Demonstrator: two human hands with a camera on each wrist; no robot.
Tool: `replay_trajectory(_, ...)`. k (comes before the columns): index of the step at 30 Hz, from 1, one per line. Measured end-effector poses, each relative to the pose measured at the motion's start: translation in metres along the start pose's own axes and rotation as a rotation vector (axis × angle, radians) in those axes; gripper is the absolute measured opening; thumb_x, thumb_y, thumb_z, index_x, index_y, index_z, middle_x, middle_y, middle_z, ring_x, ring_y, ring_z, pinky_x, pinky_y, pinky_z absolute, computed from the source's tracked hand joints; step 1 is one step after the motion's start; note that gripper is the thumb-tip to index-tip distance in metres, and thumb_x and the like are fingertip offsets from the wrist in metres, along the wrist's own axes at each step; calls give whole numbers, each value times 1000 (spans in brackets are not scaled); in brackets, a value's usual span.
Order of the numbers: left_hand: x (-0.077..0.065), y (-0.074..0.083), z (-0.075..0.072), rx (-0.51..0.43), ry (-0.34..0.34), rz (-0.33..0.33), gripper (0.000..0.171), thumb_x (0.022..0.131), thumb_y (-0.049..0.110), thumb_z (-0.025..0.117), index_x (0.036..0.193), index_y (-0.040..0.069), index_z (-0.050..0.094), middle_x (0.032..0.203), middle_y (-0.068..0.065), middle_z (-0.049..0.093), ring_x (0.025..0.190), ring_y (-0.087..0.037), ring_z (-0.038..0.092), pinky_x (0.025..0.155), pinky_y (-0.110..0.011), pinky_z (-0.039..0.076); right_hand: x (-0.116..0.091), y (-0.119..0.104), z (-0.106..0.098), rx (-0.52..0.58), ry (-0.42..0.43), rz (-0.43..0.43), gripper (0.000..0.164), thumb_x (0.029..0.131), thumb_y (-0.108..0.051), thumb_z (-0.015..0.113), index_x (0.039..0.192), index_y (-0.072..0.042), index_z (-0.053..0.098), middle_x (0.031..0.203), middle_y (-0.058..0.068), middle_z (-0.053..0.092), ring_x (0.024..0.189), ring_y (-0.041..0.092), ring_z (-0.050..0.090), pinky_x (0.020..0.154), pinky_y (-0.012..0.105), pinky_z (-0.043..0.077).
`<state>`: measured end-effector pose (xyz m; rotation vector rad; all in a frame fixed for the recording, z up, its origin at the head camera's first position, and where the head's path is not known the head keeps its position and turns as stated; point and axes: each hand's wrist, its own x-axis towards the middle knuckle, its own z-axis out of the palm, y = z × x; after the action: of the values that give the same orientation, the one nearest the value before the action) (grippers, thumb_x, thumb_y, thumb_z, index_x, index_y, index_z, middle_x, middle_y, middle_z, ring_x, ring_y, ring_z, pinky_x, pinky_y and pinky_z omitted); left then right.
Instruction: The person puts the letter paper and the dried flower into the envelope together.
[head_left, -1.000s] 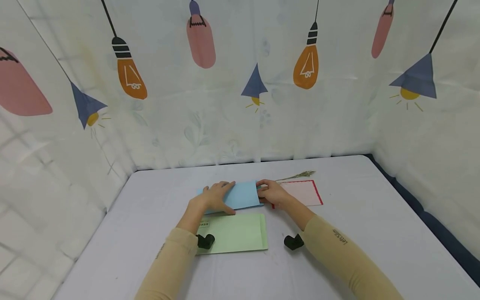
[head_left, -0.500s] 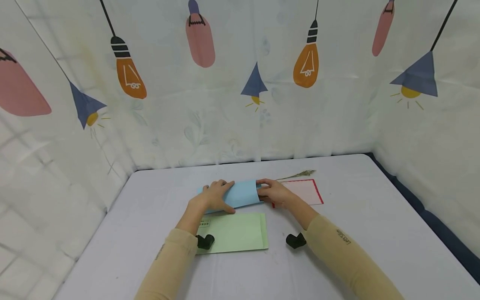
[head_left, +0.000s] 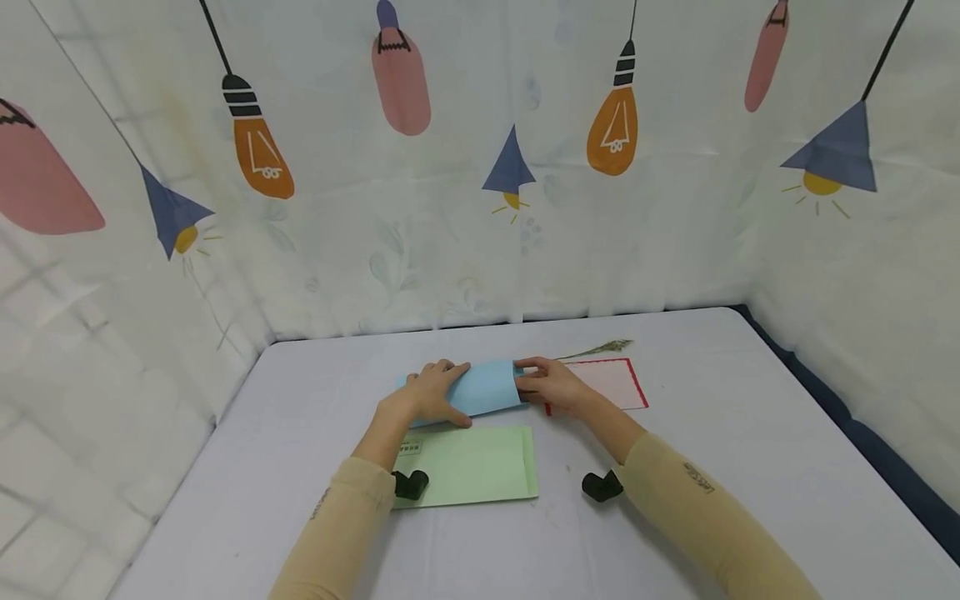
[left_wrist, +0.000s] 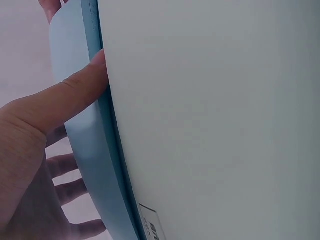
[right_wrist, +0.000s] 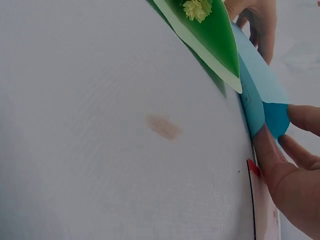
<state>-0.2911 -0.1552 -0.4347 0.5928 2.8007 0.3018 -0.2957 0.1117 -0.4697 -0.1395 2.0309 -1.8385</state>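
A light-blue envelope (head_left: 490, 387) lies across the middle of the table, its top bowed upward. My left hand (head_left: 429, 394) spans its left part and grips it, thumb along the near edge and fingers toward the far side. At the right end, my right hand (head_left: 553, 387) holds the mouth of the envelope. In the right wrist view that mouth gapes, showing a darker blue inside (right_wrist: 276, 119), with the thumb and fingers on its edges. Nearer me lies a green envelope (head_left: 472, 467); the right wrist view shows a pale yellow flower (right_wrist: 197, 10) inside its opening.
A pink card with a red border (head_left: 611, 385) lies right of the blue envelope, partly behind my right hand. Beyond it rests a dried sprig (head_left: 603, 348). White cloth covers the table (head_left: 720, 467), and a patterned curtain (head_left: 450, 250) hangs behind it.
The mouth of the blue envelope has bulged wider in my right hand. My right forearm has shifted slightly to the right. My left hand has stayed in place.
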Motion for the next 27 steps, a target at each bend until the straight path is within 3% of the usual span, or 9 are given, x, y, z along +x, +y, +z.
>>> replay_trajectory(10, -1, -1, 2, 3, 3, 3, 105, 80, 54, 85, 163, 15, 32, 157, -15, 38, 142, -38, 35, 106, -65, 32, -14, -5, -15, -111, 19, -58, 36, 102, -13, 67, 134, 0, 60, 120, 16, 67, 107, 27, 70, 94, 38, 55)
replay_trajectory(19, -1, -2, 3, -5, 5, 5, 106, 80, 55, 85, 163, 16, 32, 157, -15, 37, 143, -38, 35, 107, -65, 32, -25, -15, -39, -338, -26, -128, 33, 103, -18, 65, 129, 2, 63, 114, 14, 68, 98, 27, 69, 87, 37, 58)
replay_trajectory(27, -2, -1, 1, 6, 6, 3, 105, 80, 54, 85, 163, 16, 32, 157, -15, 37, 143, -38, 35, 106, -65, 32, -34, -18, -62, -419, -14, -112, 31, 104, -20, 64, 129, -2, 64, 117, 14, 67, 97, 26, 67, 85, 37, 58)
